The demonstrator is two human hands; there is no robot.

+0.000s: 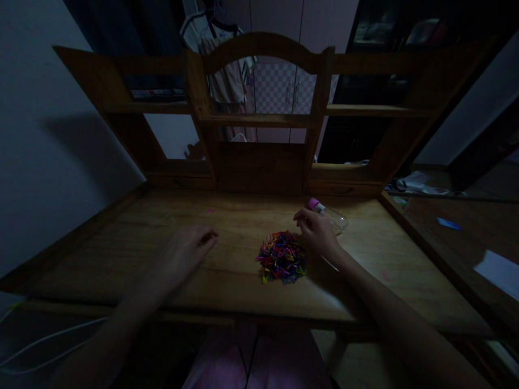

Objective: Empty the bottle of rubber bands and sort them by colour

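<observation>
A heap of small, many-coloured plastic pieces (283, 258), some like little clips or loops, lies near the middle of the wooden desk (235, 281). My right hand (318, 229) is just above and right of the heap, its fingers bent in and the tips close together; anything between them is too small to see. Behind that hand a clear bottle (339, 220) with a pink cap (313, 203) lies on its side, partly covered. To the left of the heap, my left hand (192, 243) is somewhat blurred, thumb and fingers curled towards each other. Its fingertips hide whatever they may hold.
A small pink piece (208, 210) lies on the desk beyond my left hand. At the back rises a wooden shelf unit (259, 121). A wall (60, 135) bounds the left side. A lower surface at the right carries a blue packet (448, 223) and white paper (498, 273).
</observation>
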